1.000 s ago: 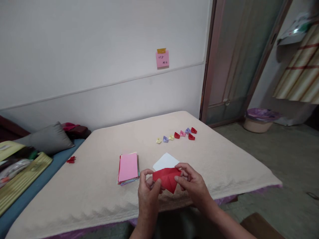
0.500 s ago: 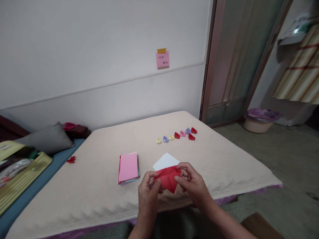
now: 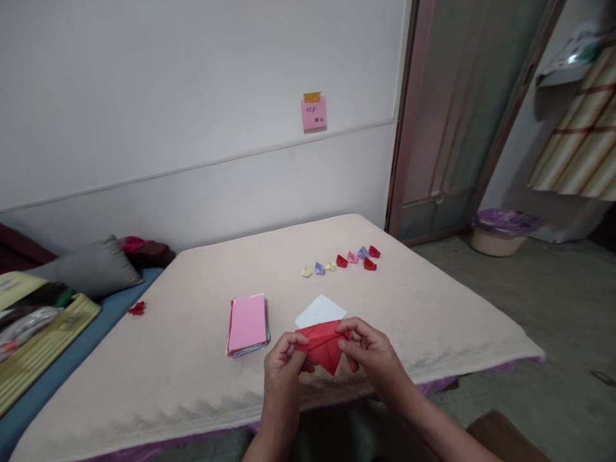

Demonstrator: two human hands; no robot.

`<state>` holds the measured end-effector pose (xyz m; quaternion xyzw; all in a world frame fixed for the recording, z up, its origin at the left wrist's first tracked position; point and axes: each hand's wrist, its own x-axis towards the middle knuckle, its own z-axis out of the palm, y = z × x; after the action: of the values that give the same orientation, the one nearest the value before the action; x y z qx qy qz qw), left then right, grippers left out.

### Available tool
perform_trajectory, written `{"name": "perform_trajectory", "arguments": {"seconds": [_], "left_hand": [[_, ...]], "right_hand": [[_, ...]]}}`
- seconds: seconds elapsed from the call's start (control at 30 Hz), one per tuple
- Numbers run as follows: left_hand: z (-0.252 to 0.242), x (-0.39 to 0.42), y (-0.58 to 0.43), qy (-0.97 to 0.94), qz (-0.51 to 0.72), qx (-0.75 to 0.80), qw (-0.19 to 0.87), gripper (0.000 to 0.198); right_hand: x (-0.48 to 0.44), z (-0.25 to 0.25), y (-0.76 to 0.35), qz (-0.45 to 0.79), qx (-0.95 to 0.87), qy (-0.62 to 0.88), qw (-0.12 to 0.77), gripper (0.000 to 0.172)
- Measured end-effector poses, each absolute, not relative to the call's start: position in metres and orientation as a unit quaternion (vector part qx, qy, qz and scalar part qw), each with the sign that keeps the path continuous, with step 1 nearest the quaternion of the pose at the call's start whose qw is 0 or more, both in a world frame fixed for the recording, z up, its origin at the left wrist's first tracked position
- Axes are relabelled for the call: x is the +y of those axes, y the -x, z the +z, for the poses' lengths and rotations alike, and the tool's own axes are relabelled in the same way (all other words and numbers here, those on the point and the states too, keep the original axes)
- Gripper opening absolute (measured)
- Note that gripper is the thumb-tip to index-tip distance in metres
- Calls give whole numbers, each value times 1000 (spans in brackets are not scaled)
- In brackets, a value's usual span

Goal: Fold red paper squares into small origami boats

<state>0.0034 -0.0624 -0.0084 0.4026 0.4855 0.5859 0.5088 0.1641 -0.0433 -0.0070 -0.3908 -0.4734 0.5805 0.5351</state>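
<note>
A cream-covered bed point(image 3: 192, 385) serves as the work surface. The paper stack point(image 3: 247, 324) and white sheet point(image 3: 320, 310) lie close by. Above its near edge, left hand point(image 3: 283, 366) and right hand point(image 3: 370, 353) pinch a red paper point(image 3: 325, 346), apparently mid-crease; finished pieces point(image 3: 342, 262) line up beyond.

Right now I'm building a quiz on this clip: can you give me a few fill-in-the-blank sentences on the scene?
1. Both hands, left hand and right hand, hold a folded paper coloured ____.
2. The top sheet of the paper stack is ____.
3. The pink note is stuck on the ____.

Missing words: red; pink; wall
</note>
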Motion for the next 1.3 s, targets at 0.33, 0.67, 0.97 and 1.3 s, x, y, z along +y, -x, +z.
{"name": "perform_trajectory", "arguments": {"seconds": [0.33,0.67,0.97,1.3], "left_hand": [[-3,-64,-3,-407,582,461,532,4],[-9,-56,-5,-412,579,496,500,24],[7,-66,-12,-476,547,530,439,15],[7,-64,-15,-494,514,474,518,30]], "right_hand": [[-44,-5,-165,573,-483,406,522,4],[-47,-7,-164,519,-577,381,502,6],[-44,-12,-164,539,-533,381,530,18],[-36,-11,-167,671,-489,358,427,57]]}}
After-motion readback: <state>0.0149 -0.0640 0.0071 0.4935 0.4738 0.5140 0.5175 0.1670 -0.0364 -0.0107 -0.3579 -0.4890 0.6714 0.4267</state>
